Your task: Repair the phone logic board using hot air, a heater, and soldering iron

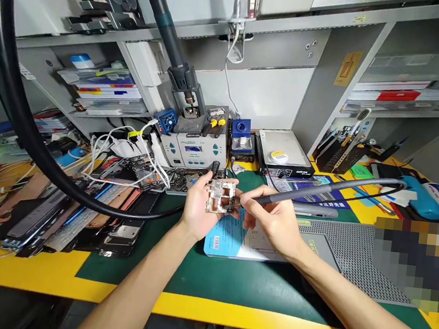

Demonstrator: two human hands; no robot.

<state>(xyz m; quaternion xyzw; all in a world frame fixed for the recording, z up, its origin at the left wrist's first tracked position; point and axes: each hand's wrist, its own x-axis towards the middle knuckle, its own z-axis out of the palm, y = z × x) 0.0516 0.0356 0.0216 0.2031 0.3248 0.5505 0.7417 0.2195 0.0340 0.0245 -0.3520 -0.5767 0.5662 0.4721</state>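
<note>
My left hand (198, 209) is closed round a small circuit board (217, 190) with square cut-outs, held up above the green mat. In my right hand (274, 220) is a grey soldering iron (303, 191), gripped like a pen. Its thin tip points left at the board's right edge; whether it touches cannot be made out. The iron's black cable loops off to the right. Beneath both hands lies a blue and white printed package (221, 240) on the green mat (188, 274).
A hot air station (193, 151) stands behind, its black hose (60, 184) arching across the left. Phone parts (93, 209) are piled at left. A hot plate (284, 148), a blue iron stand (241, 138), a tool holder (339, 148) and a perforated grey laptop stand (355, 252) are around.
</note>
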